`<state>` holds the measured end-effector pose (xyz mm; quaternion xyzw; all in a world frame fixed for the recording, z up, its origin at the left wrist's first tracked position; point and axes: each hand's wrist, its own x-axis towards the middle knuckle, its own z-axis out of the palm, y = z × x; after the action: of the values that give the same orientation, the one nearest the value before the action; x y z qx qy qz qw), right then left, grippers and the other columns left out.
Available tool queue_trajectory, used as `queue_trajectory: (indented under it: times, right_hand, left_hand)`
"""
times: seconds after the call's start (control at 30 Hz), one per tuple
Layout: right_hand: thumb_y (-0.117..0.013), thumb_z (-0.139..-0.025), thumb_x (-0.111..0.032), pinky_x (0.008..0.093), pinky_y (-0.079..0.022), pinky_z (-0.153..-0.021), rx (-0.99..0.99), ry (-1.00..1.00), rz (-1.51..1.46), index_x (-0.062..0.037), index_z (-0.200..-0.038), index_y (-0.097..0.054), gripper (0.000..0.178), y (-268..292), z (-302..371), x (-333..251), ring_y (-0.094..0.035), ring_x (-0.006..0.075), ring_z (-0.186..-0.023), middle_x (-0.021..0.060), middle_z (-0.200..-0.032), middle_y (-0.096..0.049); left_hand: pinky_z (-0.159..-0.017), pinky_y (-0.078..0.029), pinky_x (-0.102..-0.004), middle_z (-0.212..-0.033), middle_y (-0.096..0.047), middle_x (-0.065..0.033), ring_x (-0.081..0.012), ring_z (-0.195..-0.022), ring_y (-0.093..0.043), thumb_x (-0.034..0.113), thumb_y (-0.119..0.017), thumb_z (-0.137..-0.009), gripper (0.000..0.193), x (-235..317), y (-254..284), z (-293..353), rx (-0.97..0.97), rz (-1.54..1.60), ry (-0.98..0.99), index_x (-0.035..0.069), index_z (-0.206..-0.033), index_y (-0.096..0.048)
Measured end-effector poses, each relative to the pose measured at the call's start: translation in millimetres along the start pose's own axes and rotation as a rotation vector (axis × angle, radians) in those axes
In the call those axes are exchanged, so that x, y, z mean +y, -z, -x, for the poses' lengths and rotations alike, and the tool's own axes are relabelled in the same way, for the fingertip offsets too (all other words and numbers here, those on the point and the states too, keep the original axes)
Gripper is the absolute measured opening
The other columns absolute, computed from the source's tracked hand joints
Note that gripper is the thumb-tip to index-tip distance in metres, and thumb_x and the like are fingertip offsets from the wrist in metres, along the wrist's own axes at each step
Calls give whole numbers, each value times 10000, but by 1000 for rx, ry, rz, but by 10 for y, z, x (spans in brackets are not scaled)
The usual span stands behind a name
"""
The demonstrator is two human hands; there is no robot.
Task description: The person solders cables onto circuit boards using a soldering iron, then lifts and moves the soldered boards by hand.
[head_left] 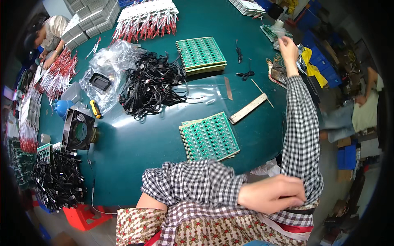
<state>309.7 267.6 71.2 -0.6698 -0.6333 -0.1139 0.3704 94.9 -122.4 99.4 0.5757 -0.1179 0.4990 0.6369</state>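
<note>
My right arm, in a black-and-white checked sleeve point(301, 127), stretches to the far right of the table. At its end my right hand point(289, 49) has its fingers drawn together beside a pile of green circuit boards and clear plastic point(274, 33); what they pinch is too small to make out. Across my body lies my left forearm, and my left hand point(273, 193) is curled beside the right sleeve's elbow. Its fingertips are partly hidden, so anything in them cannot be named. Ahead of me lies a small stack of green circuit board panels point(210, 138).
Beyond are a taller panel stack point(201, 53), a tangle of black cables point(152, 84), a whitish bar point(248, 108) and a thin stick point(262, 93). A fan point(78, 129) and a yellow-black screwdriver point(95, 109) stand left. Another person point(53, 33) works at the far left.
</note>
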Motion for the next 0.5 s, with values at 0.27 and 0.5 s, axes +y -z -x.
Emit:
queue_trajectory:
  times: [0.27, 0.5]
  right_hand:
    - [-664, -864, -169, 210, -487, -585, -614, -180, -797, -25, -1134, -618, 309, 262, 1071, -319, -622, 86, -708, 20, -844, -652]
    - [-651, -859, -107, 224, -500, -677, -872, -199, -750, 16, -1149, -598, 320, 544, 1798, -746, -620, 91, -781, 38, -905, -651]
  left_hand:
    - [-903, -458, -368, -1097, -608, -134, -281, -1045, -577, 101, -670, -820, 316, 772, 973, 616, 303, -904, 344, 22, -1115, -589]
    - [-870, -459, -415, -1119, -551, -177, -352, -1024, -540, 156, -710, -776, 457, 1268, 2700, 1291, 804, -2112, 467, 14, -1175, -540]
